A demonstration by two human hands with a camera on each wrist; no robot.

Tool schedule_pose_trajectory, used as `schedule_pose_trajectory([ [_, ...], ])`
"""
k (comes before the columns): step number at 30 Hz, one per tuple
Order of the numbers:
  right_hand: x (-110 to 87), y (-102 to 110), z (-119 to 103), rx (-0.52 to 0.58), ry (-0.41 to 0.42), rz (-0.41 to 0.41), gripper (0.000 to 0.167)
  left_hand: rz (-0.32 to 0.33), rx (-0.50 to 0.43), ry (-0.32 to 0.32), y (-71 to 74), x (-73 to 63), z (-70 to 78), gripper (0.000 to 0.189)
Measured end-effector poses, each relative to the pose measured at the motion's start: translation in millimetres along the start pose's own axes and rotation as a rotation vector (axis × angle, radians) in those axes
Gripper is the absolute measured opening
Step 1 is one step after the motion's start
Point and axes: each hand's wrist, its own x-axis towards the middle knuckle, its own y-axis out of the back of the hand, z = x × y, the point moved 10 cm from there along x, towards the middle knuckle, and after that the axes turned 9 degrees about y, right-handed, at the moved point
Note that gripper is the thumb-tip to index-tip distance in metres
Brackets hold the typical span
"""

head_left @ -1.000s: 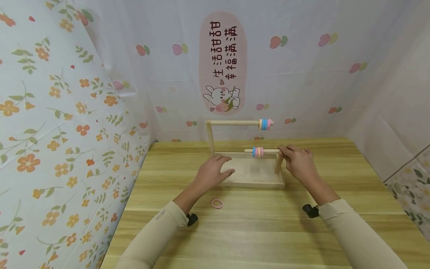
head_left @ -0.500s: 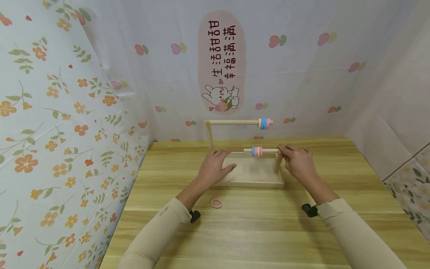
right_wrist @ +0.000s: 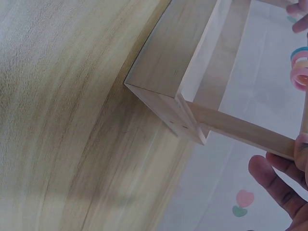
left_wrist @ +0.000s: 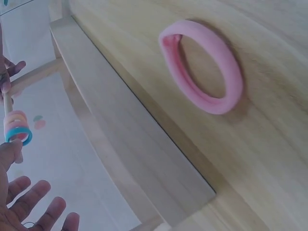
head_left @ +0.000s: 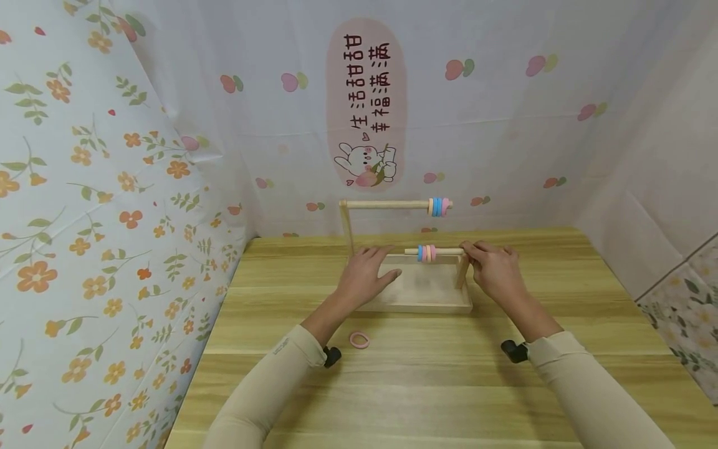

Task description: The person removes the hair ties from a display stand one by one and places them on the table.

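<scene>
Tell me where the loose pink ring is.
In the head view, the loose pink ring lies on the tabletop, in front of the wooden tray, right of the left cuff.

The rack (head_left: 415, 308) is pale wood. Left to right, its upper rings (head_left: 437, 207) run peach, blue, blue, pink; its lower rings (head_left: 425, 253) blue, pink, peach, pink. The loose ring (left_wrist: 231, 72) is pink. Brownish-yellow grain streaks the table (head_left: 404, 386). Sleeves (head_left: 269, 380) are beige. The left cloth (head_left: 112, 218) bears orange flowers and green leaves on white; the back cloth (head_left: 493, 137), pink-and-green motifs.
</scene>
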Motion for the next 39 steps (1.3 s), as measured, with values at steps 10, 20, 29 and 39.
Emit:
schedule_pose_trajectory([
  [10,0.1,1,1,0.007,-0.003,0.013,0.027,0.018,0.004,-0.034,2.0,8.0,16.4,0.061],
  [20,0.2,-1,1,0.011,-0.005,0.013,0.027,0.004,0.044,-0.043,-1.1,14.3,27.4,0.061],
  [29,1.6,-1,1,-0.005,0.004,0.014,0.025,-0.010,0.044,-0.092,-3.8,23.8,38.7,0.061],
  [39,0.5,2,1,-0.017,0.008,0.028,0.024,-0.030,0.036,-0.076,-9.6,32.2,44.0,0.057],
])
